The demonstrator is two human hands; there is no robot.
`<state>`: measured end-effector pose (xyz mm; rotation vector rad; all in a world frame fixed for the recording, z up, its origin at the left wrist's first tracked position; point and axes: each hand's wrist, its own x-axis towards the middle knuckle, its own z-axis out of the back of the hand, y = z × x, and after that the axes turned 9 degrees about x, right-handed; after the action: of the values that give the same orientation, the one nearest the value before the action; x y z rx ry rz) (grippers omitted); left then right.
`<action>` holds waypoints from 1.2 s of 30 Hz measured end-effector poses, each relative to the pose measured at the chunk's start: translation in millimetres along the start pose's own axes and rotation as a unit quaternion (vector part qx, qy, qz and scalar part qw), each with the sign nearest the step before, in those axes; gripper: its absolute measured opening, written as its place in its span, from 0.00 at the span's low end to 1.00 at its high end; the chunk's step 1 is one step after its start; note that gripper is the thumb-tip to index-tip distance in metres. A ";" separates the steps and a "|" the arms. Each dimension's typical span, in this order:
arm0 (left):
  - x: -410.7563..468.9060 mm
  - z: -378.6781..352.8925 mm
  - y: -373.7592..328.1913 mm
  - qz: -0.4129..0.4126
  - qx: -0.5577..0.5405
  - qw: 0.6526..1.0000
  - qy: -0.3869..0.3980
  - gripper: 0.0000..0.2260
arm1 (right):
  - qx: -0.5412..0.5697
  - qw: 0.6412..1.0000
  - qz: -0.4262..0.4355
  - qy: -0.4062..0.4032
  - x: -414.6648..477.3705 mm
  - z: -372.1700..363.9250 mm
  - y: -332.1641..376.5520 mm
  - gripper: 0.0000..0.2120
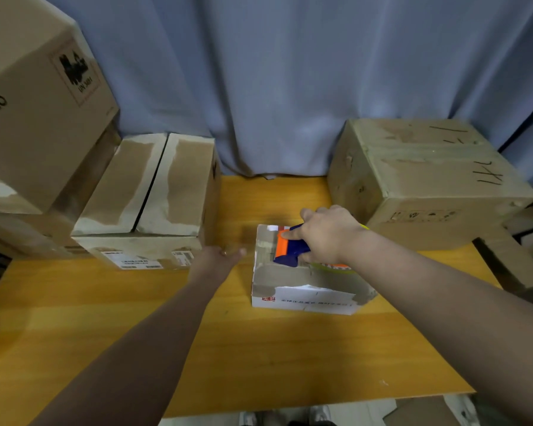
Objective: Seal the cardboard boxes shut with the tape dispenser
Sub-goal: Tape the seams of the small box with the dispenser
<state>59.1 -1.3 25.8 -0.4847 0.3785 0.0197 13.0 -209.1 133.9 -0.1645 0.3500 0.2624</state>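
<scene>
Clutching tape dispenser [290, 249] atop box [302, 298], right grip [330, 236]

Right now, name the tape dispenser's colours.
The plastic tape dispenser is blue and orange, head view.

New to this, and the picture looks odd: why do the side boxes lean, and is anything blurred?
Head view: the wide lens bends the edges, so the big box at left leans; the left hand looks smeared, the right hand on the tape dispenser sharper; light is soft, no glare.
</scene>
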 end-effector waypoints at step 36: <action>-26.9 -3.4 -43.6 -0.027 -0.339 0.938 0.071 0.21 | 0.013 1.000 0.007 -0.025 0.6 -3.3 -1.7 0.26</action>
<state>37.6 -39.6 52.4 -1.1854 0.4988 0.0628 13.0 -211.2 130.8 -0.1305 0.3044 0.2748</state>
